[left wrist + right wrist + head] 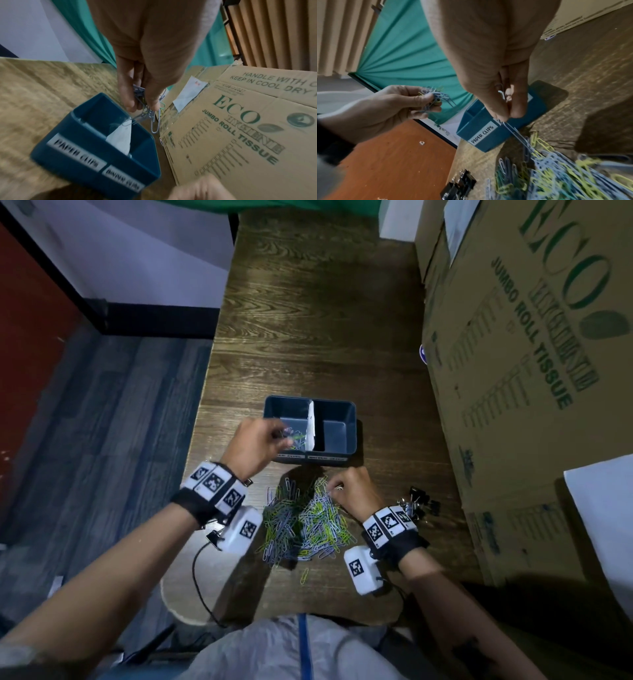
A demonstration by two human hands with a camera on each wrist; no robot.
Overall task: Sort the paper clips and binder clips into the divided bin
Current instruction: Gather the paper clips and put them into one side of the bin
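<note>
A blue divided bin stands mid-table, split by a white paper divider, with labels on its front wall. My left hand holds a bunch of blue and green paper clips over the bin's left compartment. A pile of paper clips lies in front of the bin. My right hand pinches paper clips at the pile's top edge. Black binder clips lie right of the pile.
Large cardboard boxes line the table's right side, close to the bin. A white sheet lies at the right edge. The wooden table stretches beyond the bin. A cable hangs off the left wrist.
</note>
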